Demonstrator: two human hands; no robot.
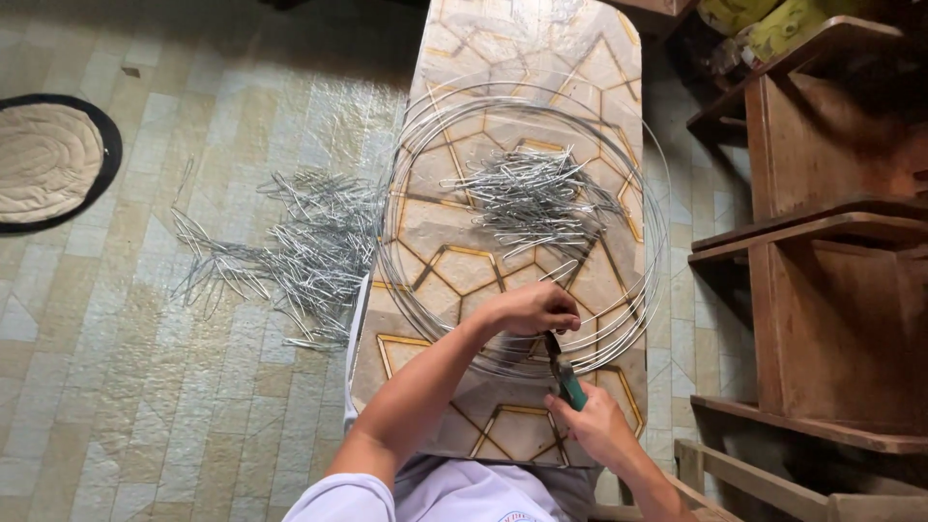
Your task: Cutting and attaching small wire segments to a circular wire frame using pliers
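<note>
A large coil of silver wire [425, 155] lies on a narrow board with a gold and beige geometric cover [503, 39]. My left hand [532, 307] pinches the wire at the coil's near edge. My right hand [592, 425] is closed around the green handles of a pair of cutting pliers [565, 377], whose jaws meet the wire just below my left hand. Inside the coil, a heap of short bent wire pieces [532, 198] rests on the board.
A bigger pile of bent wire pieces [290, 251] is spread over the tiled floor to the left. A round beige mat with a dark rim [43, 159] lies at the far left. Wooden furniture [831, 242] stands close on the right.
</note>
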